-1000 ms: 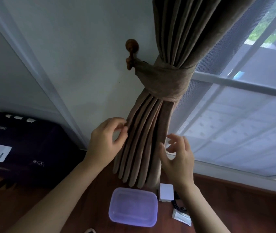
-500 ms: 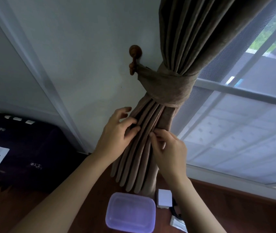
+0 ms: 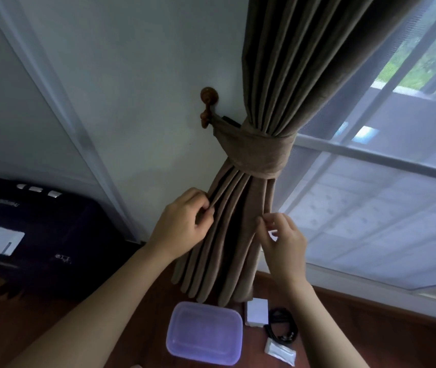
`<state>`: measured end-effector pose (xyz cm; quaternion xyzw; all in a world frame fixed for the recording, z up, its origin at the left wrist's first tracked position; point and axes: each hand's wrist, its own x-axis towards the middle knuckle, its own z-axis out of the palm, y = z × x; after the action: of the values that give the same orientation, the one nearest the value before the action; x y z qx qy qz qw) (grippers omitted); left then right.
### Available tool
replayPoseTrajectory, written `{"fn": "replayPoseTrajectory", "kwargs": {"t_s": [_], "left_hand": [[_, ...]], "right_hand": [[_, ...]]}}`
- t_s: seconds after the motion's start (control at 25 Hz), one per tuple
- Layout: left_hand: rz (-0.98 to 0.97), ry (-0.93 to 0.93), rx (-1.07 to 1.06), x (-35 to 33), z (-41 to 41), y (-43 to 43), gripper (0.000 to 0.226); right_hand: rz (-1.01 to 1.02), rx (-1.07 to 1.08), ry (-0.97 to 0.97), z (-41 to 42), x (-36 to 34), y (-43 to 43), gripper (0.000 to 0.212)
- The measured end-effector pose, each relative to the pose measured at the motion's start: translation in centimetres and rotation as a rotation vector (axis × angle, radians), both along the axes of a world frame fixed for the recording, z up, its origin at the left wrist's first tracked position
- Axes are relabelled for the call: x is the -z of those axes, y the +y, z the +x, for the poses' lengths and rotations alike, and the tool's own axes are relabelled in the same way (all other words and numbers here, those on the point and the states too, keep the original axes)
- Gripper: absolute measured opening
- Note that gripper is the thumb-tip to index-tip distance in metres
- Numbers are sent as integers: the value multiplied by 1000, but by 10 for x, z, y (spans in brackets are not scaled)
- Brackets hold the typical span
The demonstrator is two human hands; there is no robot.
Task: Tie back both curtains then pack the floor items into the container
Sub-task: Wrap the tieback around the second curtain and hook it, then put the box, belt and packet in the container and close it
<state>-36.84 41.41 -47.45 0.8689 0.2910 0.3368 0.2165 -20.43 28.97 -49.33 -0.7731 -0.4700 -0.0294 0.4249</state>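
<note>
A brown curtain hangs gathered by a matching tieback band looped onto a wooden wall hook. Below the band, my left hand pinches the leftmost pleat of the curtain. My right hand pinches the right edge of the pleats with thumb and forefinger. On the wooden floor below lie a clear purple lidded container, a white box, a coiled black cable and a small white packet.
A dark suitcase-like case with a white label lies on the floor at left. A window with sheer white screen fills the right side. A white wall stands behind the curtain.
My hands came onto the pleats below the band, then spread apart, left to the left fold and right to the right edge. The view shifted, so the curtain sits lower in frame.
</note>
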Motion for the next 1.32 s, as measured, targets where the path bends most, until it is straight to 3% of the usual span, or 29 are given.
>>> {"fn": "replayPoseTrajectory", "kwargs": {"t_s": [0.16,0.24,0.4,0.6,0.88,1.04,1.32], "left_hand": [[-113,-40,-38,2,5,-2,21],[-271,-144,-141,14,6,-19,32],[-389,-268,-466,71,-2,-78,38],[-579,-27,-569,145,-5,-160,37],[-639,389,-387,226,-43,-237,45],[-590,569,-304,306,-59,-263,50],[-547,584,-413,502,-60,-281,54]], "right_hand": [[-55,-111,292,-2,2,-8,47],[-94,-205,310,2,16,-20,44],[-307,-313,208,27,76,-67,29],[-598,-421,135,46,130,-128,25],[-675,-376,265,-10,179,-196,50],[-786,-349,258,-35,269,-234,61],[-855,-286,270,-31,463,-259,66]]}}
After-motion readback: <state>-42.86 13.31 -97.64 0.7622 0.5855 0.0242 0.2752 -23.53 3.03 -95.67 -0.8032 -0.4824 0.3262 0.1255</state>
